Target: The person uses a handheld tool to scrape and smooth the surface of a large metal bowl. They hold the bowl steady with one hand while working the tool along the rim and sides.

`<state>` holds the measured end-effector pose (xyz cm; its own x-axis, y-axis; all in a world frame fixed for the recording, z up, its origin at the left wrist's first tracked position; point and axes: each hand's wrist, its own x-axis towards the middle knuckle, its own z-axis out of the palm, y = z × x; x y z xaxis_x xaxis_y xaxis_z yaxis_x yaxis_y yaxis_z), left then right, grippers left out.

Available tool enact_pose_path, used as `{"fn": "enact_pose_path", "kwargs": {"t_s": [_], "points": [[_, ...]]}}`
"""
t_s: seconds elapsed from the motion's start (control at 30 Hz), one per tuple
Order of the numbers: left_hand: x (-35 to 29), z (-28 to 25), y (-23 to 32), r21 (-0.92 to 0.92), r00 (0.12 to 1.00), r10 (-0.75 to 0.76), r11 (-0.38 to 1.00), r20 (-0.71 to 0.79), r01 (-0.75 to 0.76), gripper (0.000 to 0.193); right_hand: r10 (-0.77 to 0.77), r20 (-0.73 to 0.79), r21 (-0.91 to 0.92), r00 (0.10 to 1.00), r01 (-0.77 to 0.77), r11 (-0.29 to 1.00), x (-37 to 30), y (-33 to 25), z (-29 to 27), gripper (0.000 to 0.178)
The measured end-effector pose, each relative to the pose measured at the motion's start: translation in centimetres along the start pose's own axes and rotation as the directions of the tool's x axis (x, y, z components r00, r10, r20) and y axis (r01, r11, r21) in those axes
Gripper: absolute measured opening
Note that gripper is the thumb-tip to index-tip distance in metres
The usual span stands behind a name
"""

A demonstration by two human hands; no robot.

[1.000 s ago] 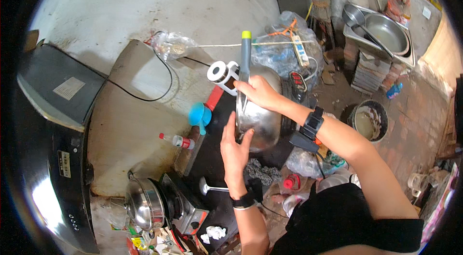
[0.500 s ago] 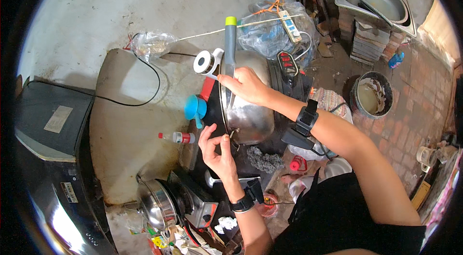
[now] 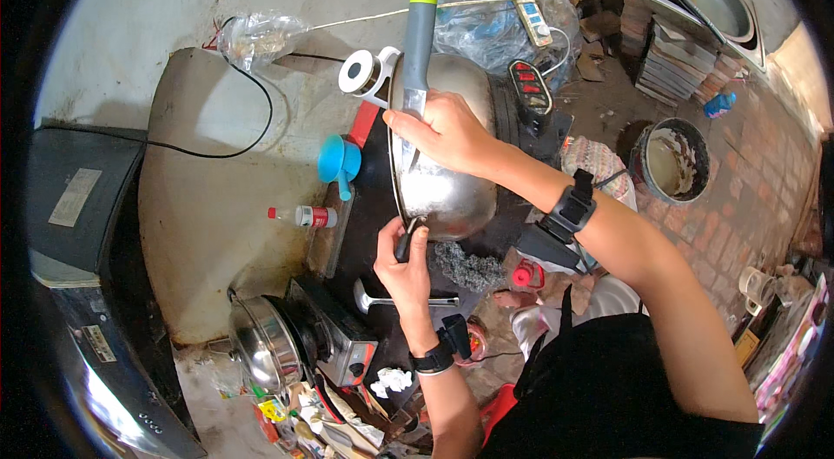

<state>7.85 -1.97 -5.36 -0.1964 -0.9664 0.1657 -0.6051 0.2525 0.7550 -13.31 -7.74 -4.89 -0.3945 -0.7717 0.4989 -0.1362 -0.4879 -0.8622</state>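
A steel pot [image 3: 465, 129] stands tipped, its rim facing left and its rounded outside toward the right. My right hand [image 3: 452, 136] is closed around the blade of a knife [image 3: 419, 42] with a grey handle and a lime-green end. The handle points away from me, and the blade lies against or just over the pot; I cannot tell which. Near the pot's close edge, my left hand [image 3: 406, 264] is closed on its small black handle [image 3: 405, 244]. A white round-ended piece [image 3: 358, 72] sits at the pot's far rim.
Left of the pot lie a blue dipper [image 3: 337, 160] and a red-capped bottle [image 3: 302, 216]. Closer to me are a steel ladle [image 3: 400, 300], dark scouring wool [image 3: 469, 268] and a lidded pot [image 3: 269, 346]. A control panel [image 3: 532, 90] and a bucket [image 3: 669, 161] are on the right.
My left hand has gone from spread fingers beside the pot to gripping its black handle. The knife remains in my right hand. The whole view has shifted slightly.
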Motion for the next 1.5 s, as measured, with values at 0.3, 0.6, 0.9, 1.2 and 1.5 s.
{"fn": "enact_pose_path", "kwargs": {"t_s": [0.3, 0.6, 0.9, 1.2, 1.5], "points": [[-2.2, 0.8, 0.6, 0.051, 0.992, 0.028, 0.998, -0.122, -0.022, 0.034, -0.139, 0.099, -0.037, 0.985, 0.143, 0.989, -1.1, -0.7, -0.2, 0.038], [-2.9, -1.1, 0.7, 0.111, 0.988, 0.086, 0.991, -0.127, -0.072, 0.026, -0.409, 0.181, -0.051, 0.895, 0.424, 0.904, -7.5, -2.3, -0.7, 0.022], [-2.5, -1.4, 0.3, 0.113, 0.993, 0.074, 0.992, -0.093, -0.063, 0.028, -0.480, 0.360, -0.190, 0.800, 0.567, 0.802, -9.5, -2.1, -0.7, 0.017], [-2.3, -1.5, -0.1, 0.136, 0.987, 0.143, 0.982, -0.071, -0.132, 0.028, -0.497, 0.345, -0.158, 0.796, 0.571, 0.806, -8.8, -2.7, -0.4, 0.022], [-2.5, -1.4, -0.2, 0.146, 0.993, 0.082, 0.987, -0.090, -0.069, 0.028, -0.476, 0.329, -0.092, 0.816, 0.529, 0.844, -8.3, -2.6, -1.0, 0.025]]}}
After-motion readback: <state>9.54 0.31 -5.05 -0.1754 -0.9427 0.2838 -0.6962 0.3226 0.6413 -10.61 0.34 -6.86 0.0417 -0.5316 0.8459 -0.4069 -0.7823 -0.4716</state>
